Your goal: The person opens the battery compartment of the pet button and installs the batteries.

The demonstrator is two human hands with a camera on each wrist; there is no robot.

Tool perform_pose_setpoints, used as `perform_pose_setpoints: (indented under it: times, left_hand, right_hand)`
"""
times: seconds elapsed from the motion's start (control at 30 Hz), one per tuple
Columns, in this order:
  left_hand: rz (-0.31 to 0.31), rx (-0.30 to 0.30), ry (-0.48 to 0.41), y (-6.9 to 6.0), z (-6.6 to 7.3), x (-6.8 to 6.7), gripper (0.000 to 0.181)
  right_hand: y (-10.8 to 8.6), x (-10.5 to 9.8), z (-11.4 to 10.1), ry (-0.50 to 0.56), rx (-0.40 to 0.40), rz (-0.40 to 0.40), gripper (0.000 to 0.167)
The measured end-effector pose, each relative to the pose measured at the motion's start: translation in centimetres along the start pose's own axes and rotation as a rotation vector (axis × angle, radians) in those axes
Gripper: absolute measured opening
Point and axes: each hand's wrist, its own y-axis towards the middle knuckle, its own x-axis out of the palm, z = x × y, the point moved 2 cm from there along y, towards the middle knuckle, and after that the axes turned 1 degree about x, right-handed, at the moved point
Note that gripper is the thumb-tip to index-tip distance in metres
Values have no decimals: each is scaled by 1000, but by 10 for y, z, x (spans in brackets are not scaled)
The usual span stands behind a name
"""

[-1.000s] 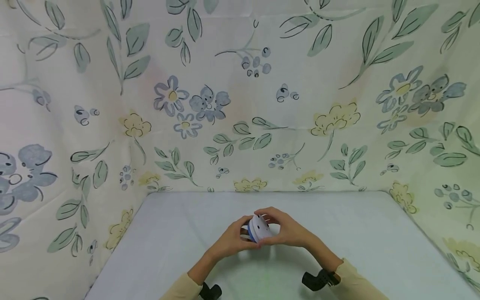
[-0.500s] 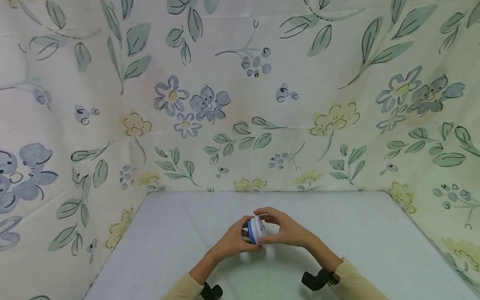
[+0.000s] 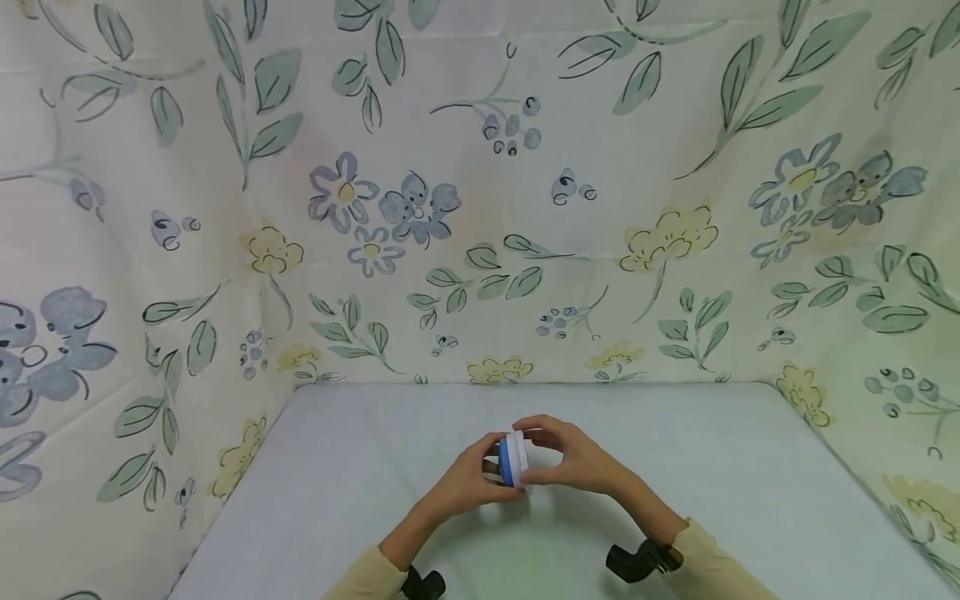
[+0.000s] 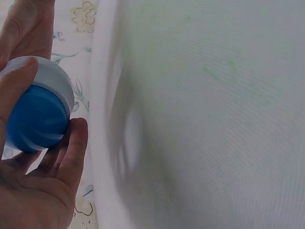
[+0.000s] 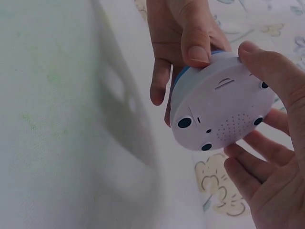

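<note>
Between both hands, above the table, is a round device with a white body and a blue dome (image 4: 38,119). In the head view the device (image 3: 514,458) stands nearly edge-on, its blue side toward the left. Its flat white underside (image 5: 224,102) has dark round feet, a cluster of small holes and a battery-door-like seam. My left hand (image 3: 472,477) grips it from the blue side, thumb on the white rim. My right hand (image 3: 576,457) holds the rim of the base between thumb and fingers. Part of the dome is hidden by fingers.
A white-covered table (image 3: 360,433) lies beneath the hands. Floral cloth (image 3: 480,208) hangs behind it and at both sides. Black wrist-worn cameras (image 3: 637,560) sit below each forearm at the sleeves.
The device has turned between the hands, so its underside with the dark feet now faces away from the head view. It has shifted slightly right. Both hands keep their hold.
</note>
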Motion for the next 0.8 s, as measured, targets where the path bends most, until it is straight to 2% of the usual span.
perform_pose_setpoints:
  times: [0.23, 0.5, 0.8]
  left_hand:
    - [18, -5, 4, 0, -1, 0, 76]
    - [60, -20, -13, 0, 1, -3, 75]
    - [101, 9, 22, 0, -3, -7, 73]
  right_hand:
    - [-2, -1, 0, -10, 16, 8, 60]
    - [-5, -5, 5, 8, -8, 22, 61]
    - [-9, -7, 12, 3, 1, 22, 61]
